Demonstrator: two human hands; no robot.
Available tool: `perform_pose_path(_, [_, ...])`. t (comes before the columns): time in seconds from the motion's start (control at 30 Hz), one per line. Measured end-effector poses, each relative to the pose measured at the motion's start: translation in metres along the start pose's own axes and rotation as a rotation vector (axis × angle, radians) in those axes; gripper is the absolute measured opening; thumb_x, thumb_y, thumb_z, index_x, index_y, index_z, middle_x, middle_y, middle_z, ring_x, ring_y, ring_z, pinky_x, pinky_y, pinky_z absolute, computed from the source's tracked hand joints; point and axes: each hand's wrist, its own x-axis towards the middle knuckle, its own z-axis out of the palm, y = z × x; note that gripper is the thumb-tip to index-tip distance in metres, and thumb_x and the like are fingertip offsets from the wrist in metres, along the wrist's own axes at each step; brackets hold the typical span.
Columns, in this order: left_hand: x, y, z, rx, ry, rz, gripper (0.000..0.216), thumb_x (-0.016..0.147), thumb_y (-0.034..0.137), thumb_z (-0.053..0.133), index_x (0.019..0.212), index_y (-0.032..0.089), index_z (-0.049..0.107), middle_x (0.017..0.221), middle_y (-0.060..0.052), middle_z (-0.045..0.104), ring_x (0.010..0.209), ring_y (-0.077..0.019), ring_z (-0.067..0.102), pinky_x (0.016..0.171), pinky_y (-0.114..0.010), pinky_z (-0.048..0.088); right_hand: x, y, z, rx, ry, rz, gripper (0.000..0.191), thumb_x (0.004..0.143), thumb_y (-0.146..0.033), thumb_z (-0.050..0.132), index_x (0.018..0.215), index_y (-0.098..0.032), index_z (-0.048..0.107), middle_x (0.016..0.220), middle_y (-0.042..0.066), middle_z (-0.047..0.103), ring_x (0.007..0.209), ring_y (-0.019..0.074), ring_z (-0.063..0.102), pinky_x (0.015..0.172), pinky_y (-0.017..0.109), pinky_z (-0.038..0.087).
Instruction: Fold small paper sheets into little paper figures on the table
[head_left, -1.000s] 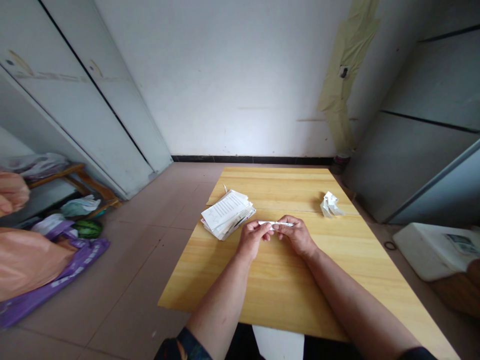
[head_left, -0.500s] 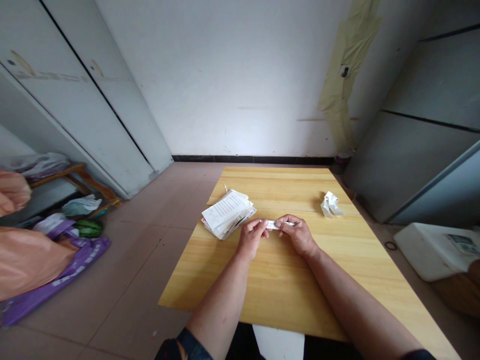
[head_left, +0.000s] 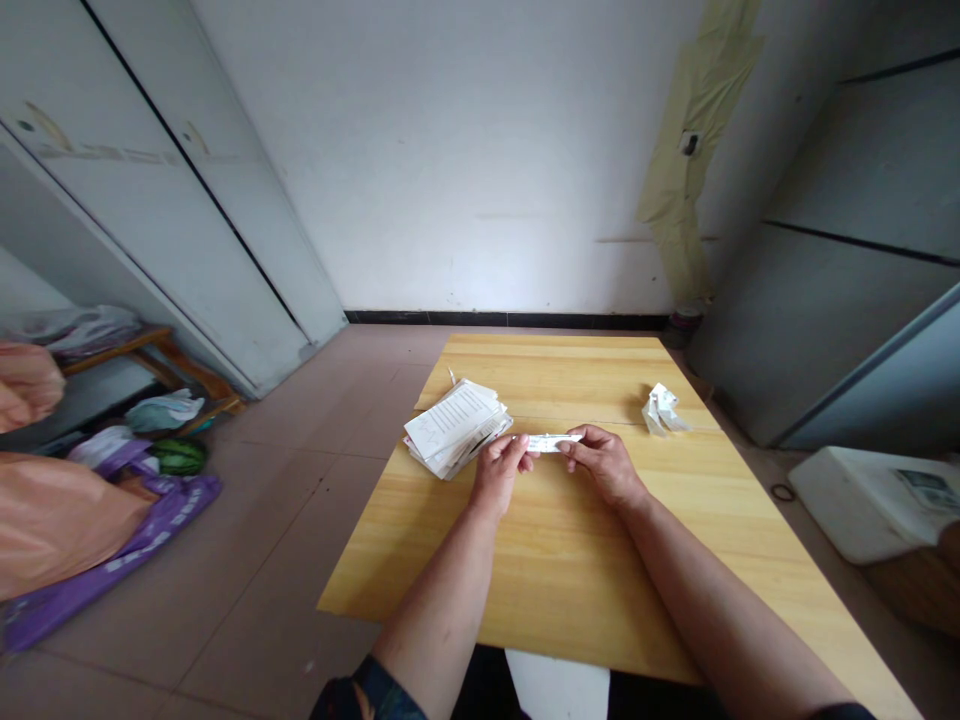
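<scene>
The left hand (head_left: 501,472) and right hand (head_left: 604,465) are apart, each pinching one end of a thin paper strip (head_left: 553,442) held up between them. A stack of papers (head_left: 454,428) sits just beside the left hand at eleven o'clock. A crumpled paper (head_left: 660,410) lies at one o'clock from the right hand on the wooden table (head_left: 555,590).

Folded white paper strip (head_left: 553,442) | narrow, flat | roughly level | ends pinched between fingers (head_left: 576,442)
</scene>
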Motion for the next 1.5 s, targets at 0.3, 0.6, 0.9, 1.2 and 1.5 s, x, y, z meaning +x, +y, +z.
perform_pose_path(0.3, [-0.001, 0.003, 0.005, -0.124, 0.007, -0.073, 0.037, 0.074, 0.049, 0.066, 0.072, 0.012, 0.066, 0.06, -0.004, 0.064, 0.048, -0.0083, 0.05, 0.05, -0.022, 0.037, -0.001, -0.002, 0.0, -0.098, 0.019, -0.065, 0.027, 0.065, -0.041, 0.076, 0.067, -0.018, 0.062, 0.05, -0.003, 0.057, 0.047, 0.01, 0.047, 0.051, 0.024, 0.038])
perform_pose_path(0.6, [-0.005, 0.014, 0.01, -0.113, 0.043, -0.101, 0.044, 0.07, 0.047, 0.069, 0.094, 0.011, 0.065, 0.067, -0.003, 0.065, 0.049, -0.0083, 0.054, 0.047, -0.019, 0.037, -0.004, -0.002, 0.005, -0.29, -0.003, -0.156, 0.029, 0.064, -0.045, 0.074, 0.07, -0.02, 0.063, 0.066, 0.001, 0.063, 0.062, 0.0155, 0.055, 0.06, 0.028, 0.044])
perform_pose_path(0.9, [-0.005, 0.015, 0.011, -0.039, 0.091, -0.085, 0.04, 0.072, 0.038, 0.064, 0.101, 0.011, 0.066, 0.06, 0.0, 0.061, 0.052, -0.0096, 0.055, 0.052, -0.021, 0.039, -0.006, -0.004, 0.008, -0.309, -0.067, -0.087, 0.033, 0.071, -0.044, 0.068, 0.091, -0.02, 0.063, 0.081, 0.002, 0.066, 0.075, 0.0178, 0.06, 0.07, 0.03, 0.047])
perform_pose_path(1.2, [-0.008, 0.021, 0.013, 0.057, 0.045, -0.072, 0.039, 0.074, 0.036, 0.06, 0.102, 0.009, 0.066, 0.055, 0.001, 0.057, 0.053, -0.0102, 0.052, 0.052, -0.021, 0.039, -0.004, -0.001, 0.008, -0.367, -0.007, -0.111, 0.023, 0.072, -0.041, 0.062, 0.081, -0.02, 0.065, 0.073, 0.001, 0.066, 0.065, 0.0163, 0.058, 0.064, 0.029, 0.046])
perform_pose_path(1.5, [-0.006, 0.01, 0.008, 0.162, 0.024, -0.011, 0.039, 0.074, 0.025, 0.055, 0.11, 0.013, 0.064, 0.056, 0.002, 0.057, 0.052, -0.0106, 0.054, 0.053, -0.021, 0.041, -0.002, 0.005, 0.005, -0.404, 0.043, -0.143, 0.018, 0.07, -0.037, 0.064, 0.078, -0.022, 0.066, 0.064, 0.0, 0.064, 0.057, 0.0157, 0.056, 0.056, 0.028, 0.044])
